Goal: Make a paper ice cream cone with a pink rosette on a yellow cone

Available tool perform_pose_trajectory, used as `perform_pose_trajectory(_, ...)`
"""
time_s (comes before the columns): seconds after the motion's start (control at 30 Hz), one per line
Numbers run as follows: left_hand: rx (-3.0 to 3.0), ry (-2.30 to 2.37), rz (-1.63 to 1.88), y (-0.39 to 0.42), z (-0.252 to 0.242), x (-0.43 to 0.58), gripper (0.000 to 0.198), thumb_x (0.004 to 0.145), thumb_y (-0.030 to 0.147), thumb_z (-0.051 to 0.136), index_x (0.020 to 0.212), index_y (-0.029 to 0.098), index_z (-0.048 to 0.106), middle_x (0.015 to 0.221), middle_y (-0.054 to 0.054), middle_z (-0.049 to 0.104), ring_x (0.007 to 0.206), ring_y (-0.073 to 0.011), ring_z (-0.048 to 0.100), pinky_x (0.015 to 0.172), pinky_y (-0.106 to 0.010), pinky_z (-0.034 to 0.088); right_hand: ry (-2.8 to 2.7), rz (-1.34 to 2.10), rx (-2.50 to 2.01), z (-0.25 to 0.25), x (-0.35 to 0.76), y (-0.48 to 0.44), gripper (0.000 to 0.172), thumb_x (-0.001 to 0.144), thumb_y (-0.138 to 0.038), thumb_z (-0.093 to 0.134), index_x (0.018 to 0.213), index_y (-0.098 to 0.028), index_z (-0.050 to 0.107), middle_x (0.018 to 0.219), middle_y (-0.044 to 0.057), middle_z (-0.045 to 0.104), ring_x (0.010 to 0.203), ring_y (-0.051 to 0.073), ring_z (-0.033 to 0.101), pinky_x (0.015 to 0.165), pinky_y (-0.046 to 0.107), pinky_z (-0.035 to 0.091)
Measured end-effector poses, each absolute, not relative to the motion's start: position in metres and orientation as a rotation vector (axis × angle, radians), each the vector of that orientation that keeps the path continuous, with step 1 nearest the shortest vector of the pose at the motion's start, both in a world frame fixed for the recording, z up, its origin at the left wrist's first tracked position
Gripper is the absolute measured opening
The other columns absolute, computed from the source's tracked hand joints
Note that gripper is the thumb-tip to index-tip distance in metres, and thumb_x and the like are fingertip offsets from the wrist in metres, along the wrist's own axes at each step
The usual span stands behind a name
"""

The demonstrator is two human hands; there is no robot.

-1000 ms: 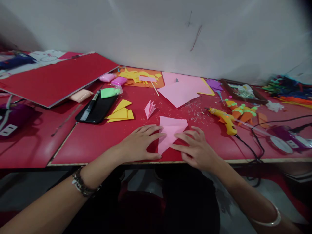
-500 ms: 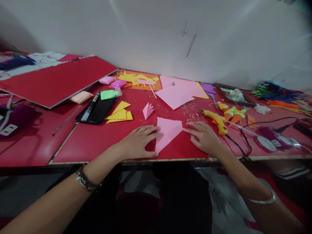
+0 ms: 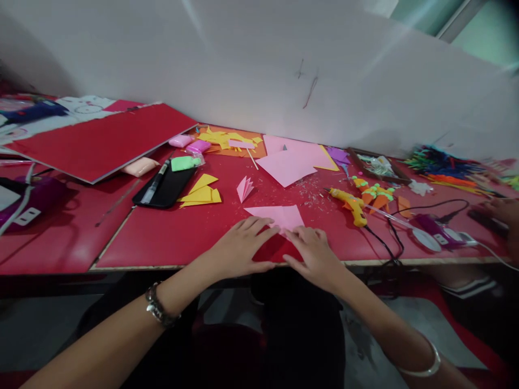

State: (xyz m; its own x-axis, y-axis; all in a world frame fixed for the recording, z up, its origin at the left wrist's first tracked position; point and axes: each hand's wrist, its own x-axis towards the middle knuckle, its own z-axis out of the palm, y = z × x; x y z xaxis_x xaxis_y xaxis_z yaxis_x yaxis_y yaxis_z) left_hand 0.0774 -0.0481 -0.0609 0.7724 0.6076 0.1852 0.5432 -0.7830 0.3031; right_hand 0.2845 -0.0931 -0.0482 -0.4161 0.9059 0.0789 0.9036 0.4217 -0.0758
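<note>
A folded pink paper triangle [image 3: 279,215] lies on the red table [image 3: 162,237] near its front edge. My left hand [image 3: 239,249] rests flat on the table with its fingers stretched out and its fingertips on the paper's near point. My right hand [image 3: 314,254] lies beside it, fingers together and spread flat, pressing the same near point from the right. Neither hand grips anything. A small pleated pink paper piece [image 3: 244,188] stands just behind the triangle.
A yellow glue gun [image 3: 348,202] with a black cord lies right of my hands. Yellow paper triangles [image 3: 201,192], a black case [image 3: 164,188] with a pen, pink sheets [image 3: 290,159], clay packets and a red board [image 3: 101,138] sit behind. Another person's hand [image 3: 505,213] shows at far right.
The pink paper has been folded shorter, its lower point brought up. My right hand moved left from the paper's right corner to its near point. The camera tilted and shifted.
</note>
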Motion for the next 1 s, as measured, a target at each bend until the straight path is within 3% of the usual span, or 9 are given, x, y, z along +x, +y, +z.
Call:
perform_pose_trajectory(0.13,2.828,0.882,0.373,-0.053,-0.068,0.086,0.069,0.073,0.050,0.050,0.130,0.016,0.030,0.127,-0.011,0.041,0.120,-0.0271,0.030,0.101,-0.043,0.021,-2.572,0.250,-1.501,-0.043,0.284,-0.095,0.045,0.080,-0.043,0.044,0.119,-0.019,0.045,0.115,0.011,0.049,0.108,0.022,0.043,0.090,0.039,0.034)
perform_pose_trajectory(0.27,2.862,0.904,0.334,-0.052,-0.063,0.088,0.077,0.068,0.047,0.055,0.132,0.016,0.027,0.119,-0.012,0.045,0.113,-0.0285,0.038,0.096,-0.045,0.026,-2.685,0.271,-1.429,-0.051,0.304,-0.089,0.083,0.066,-0.058,0.054,0.133,-0.020,0.024,0.139,0.013,0.025,0.128,0.028,0.019,0.098,0.048,0.025)
perform_pose_trajectory(0.33,2.867,0.906,0.338,-0.052,-0.059,0.088,0.077,0.066,0.046,0.058,0.131,0.018,0.028,0.116,-0.012,0.046,0.110,-0.0286,0.040,0.095,-0.044,0.028,-2.739,0.242,-1.473,-0.053,0.309,-0.090,0.089,0.061,-0.061,0.056,0.133,-0.020,0.024,0.141,0.013,0.021,0.128,0.031,0.016,0.098,0.052,0.021)
perform_pose_trajectory(0.47,2.898,0.838,0.345,-0.053,-0.052,0.086,0.053,0.073,0.038,0.054,0.121,0.018,0.042,0.110,-0.010,0.052,0.103,-0.0241,0.046,0.090,-0.038,0.035,-2.647,0.097,-1.594,-0.047,0.295,-0.096,0.058,0.073,-0.047,0.053,0.125,-0.023,0.039,0.128,0.010,0.041,0.117,0.027,0.035,0.098,0.052,0.016)
perform_pose_trajectory(0.6,2.957,0.625,0.280,-0.050,-0.046,0.074,0.024,0.082,0.025,0.047,0.104,0.022,0.056,0.099,-0.005,0.060,0.094,-0.0180,0.053,0.083,-0.032,0.038,-2.633,0.131,-1.539,-0.037,0.280,-0.099,0.037,0.078,-0.034,0.051,0.113,-0.021,0.050,0.102,0.007,0.057,0.096,0.021,0.050,0.094,0.046,0.021)
perform_pose_trajectory(0.67,2.927,0.576,0.261,-0.047,-0.044,0.064,0.024,0.084,0.023,0.045,0.105,0.025,0.056,0.097,-0.003,0.062,0.091,-0.0157,0.054,0.083,-0.030,0.038,-2.636,0.171,-1.489,-0.036,0.278,-0.099,0.032,0.079,-0.034,0.049,0.109,-0.022,0.054,0.099,0.007,0.058,0.092,0.020,0.051,0.090,0.043,0.024)
perform_pose_trajectory(0.83,2.830,0.722,0.275,-0.051,-0.046,0.046,0.030,0.083,0.022,0.045,0.112,0.027,0.053,0.107,0.000,0.060,0.093,-0.0155,0.054,0.083,-0.029,0.039,-2.620,0.171,-1.364,-0.045,0.279,-0.096,0.038,0.079,-0.033,0.049,0.115,-0.022,0.052,0.115,0.009,0.052,0.103,0.023,0.044,0.089,0.041,0.029)
perform_pose_trajectory(1.0,2.764,1.019,0.400,-0.063,-0.052,0.050,0.027,0.084,0.023,0.044,0.107,0.025,0.056,0.101,-0.002,0.060,0.092,-0.0173,0.051,0.077,-0.029,0.040,-2.551,0.296,-1.292,-0.050,0.276,-0.087,0.028,0.080,-0.023,0.048,0.106,-0.021,0.058,0.103,0.008,0.056,0.095,0.019,0.049,0.083,0.035,0.038)
